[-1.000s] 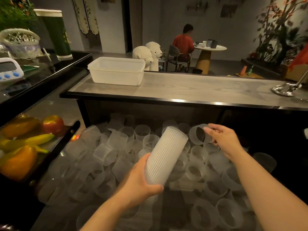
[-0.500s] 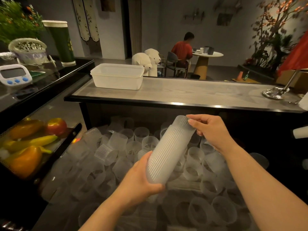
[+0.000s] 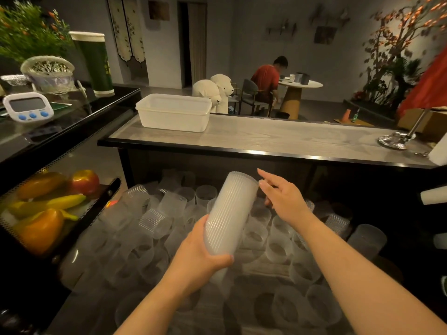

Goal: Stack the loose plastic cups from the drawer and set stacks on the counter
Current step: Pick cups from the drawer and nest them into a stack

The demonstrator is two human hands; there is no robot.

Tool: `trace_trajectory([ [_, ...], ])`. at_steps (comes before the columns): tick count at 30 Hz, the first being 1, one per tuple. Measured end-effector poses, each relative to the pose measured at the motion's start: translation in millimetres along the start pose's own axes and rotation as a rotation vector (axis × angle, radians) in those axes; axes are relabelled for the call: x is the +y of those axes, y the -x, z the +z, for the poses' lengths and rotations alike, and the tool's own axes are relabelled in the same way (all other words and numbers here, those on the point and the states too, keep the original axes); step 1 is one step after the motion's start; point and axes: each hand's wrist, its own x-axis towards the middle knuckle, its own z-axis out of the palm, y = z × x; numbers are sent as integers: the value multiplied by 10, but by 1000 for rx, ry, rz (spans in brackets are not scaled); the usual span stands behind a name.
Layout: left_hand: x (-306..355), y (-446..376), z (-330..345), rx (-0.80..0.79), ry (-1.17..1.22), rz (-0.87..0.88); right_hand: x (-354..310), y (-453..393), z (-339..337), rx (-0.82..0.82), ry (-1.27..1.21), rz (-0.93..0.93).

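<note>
Since half a second ago, our right hand has let go of the stack, fingers now spread beside its top at frame centre. Our left hand grips the stack's base above the drawer of loose cups; we should hold it tilted and steady, mouth clear for the next cup.

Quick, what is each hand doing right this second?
Left hand: fingers wrapped round the stack of cups, holding it.
Right hand: open, fingers loose beside the stack's top, holding nothing.
</note>
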Motion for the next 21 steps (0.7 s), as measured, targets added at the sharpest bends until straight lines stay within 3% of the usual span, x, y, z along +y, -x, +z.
trace_trajectory([
  [2, -34, -29, -36, 38, 40, -24, 220, -15, 102, 88, 162, 41],
  [3, -54, -42, -50, 47, 65, -38, 368, -20, 169, 55, 305, 90],
  [6, -138, -77, -66, 29, 119, -86, 731, 12, 483, -254, 710, 269],
  [8, -189, -94, -74, 16, 100, -118, 831, 50, 692, -439, 853, 313],
  [16, -272, -135, -147, 30, -34, -188, 1029, 85, 991, -520, 982, 291],
  [19, -263, -146, -146, 36, -39, -193, 1083, 83, 965, -397, 671, 468],
  [21, -251, -147, -134, 32, -29, -184, 1340, 42, 920, -494, 700, 423],
])
